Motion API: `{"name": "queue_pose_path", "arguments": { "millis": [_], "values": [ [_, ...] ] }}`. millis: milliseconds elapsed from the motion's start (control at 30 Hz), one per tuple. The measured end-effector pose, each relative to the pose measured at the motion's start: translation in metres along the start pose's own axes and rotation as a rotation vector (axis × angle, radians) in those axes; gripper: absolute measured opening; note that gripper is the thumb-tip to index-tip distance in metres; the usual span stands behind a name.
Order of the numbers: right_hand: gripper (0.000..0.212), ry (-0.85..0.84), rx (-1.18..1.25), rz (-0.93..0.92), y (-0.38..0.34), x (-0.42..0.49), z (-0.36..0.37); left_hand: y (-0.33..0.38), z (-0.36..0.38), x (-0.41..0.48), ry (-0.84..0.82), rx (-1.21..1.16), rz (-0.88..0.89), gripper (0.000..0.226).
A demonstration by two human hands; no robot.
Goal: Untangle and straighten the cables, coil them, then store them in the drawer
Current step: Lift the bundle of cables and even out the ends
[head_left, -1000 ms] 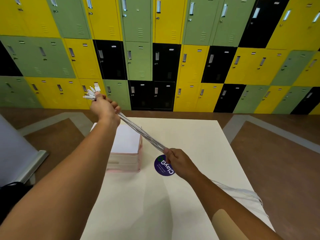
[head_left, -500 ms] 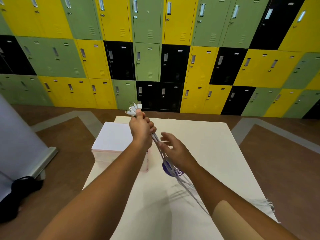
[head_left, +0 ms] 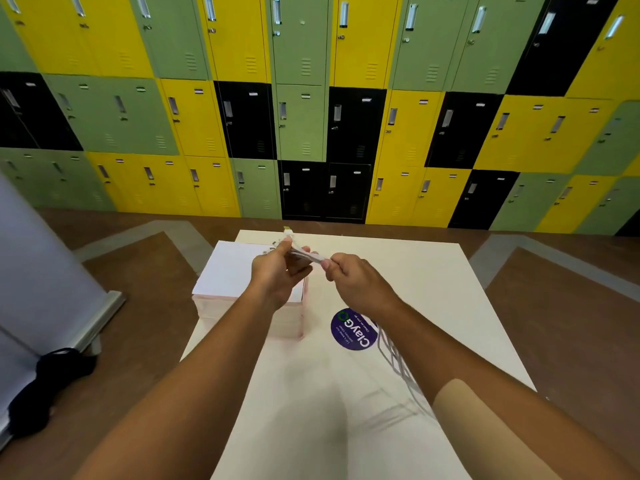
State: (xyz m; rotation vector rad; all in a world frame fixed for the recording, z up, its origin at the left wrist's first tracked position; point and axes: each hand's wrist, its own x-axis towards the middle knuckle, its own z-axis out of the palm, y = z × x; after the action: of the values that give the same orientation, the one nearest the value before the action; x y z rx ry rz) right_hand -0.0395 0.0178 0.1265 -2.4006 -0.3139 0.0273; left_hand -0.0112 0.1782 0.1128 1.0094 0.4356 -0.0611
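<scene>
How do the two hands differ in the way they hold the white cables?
The left hand holds the cables at their plug ends, above the white box; the right hand pinches them further along, above the table. Both hold the same bundle.

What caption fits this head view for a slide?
White cables held by left hand and right hand above the table, beside a box.

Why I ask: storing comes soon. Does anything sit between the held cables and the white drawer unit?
Nothing visible does. The left hand and right hand hold the cables above the right edge of the drawer unit. No drawer shows open, and the loose length trails over the table.
</scene>
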Motion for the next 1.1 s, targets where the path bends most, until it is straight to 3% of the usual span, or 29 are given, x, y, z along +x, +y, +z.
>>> {"name": "queue_pose_path", "arguments": {
  "millis": [100, 167, 200, 267, 333, 367, 500, 667, 867, 1100],
  "values": [
    [0.039, -0.044, 0.013, 0.054, 0.003, 0.003, -0.014, 0.001, -0.019, 0.003, 0.138, 0.389, 0.102, 0.061],
    [0.038, -0.075, 0.015, 0.074, 0.007, 0.007, -0.023, 0.001, -0.025, -0.002, 0.192, 0.701, 0.369, 0.07],
    [0.038, -0.094, 0.029, 0.076, 0.007, 0.01, -0.026, 0.002, -0.025, -0.005, 0.149, 0.847, 0.587, 0.064],
    [0.039, -0.146, 0.089, 0.084, 0.007, 0.013, -0.03, 0.001, -0.021, -0.011, -0.129, 1.126, 0.961, 0.053],
    [0.039, -0.201, 0.176, 0.104, 0.006, 0.016, -0.033, -0.003, -0.012, -0.012, -0.416, 1.386, 1.065, 0.049],
    [0.039, -0.226, 0.217, 0.11, 0.006, 0.016, -0.034, -0.005, -0.007, -0.011, -0.469, 1.463, 1.073, 0.043],
    [0.039, -0.274, 0.319, 0.109, 0.009, 0.014, -0.041, 0.0, 0.006, -0.009, -0.553, 1.412, 0.903, 0.016],
    [0.042, -0.255, 0.275, 0.09, 0.016, 0.011, -0.054, 0.004, 0.017, -0.009, -0.595, 1.346, 0.648, 0.02],
    [0.017, -0.13, 0.282, -0.041, 0.02, 0.014, -0.063, 0.002, 0.023, -0.023, -0.625, 0.741, 0.003, 0.033],
    [0.027, -0.07, 0.266, -0.071, 0.032, 0.013, -0.052, -0.001, 0.02, -0.029, -0.632, 0.275, -0.248, 0.032]
  ]
}}
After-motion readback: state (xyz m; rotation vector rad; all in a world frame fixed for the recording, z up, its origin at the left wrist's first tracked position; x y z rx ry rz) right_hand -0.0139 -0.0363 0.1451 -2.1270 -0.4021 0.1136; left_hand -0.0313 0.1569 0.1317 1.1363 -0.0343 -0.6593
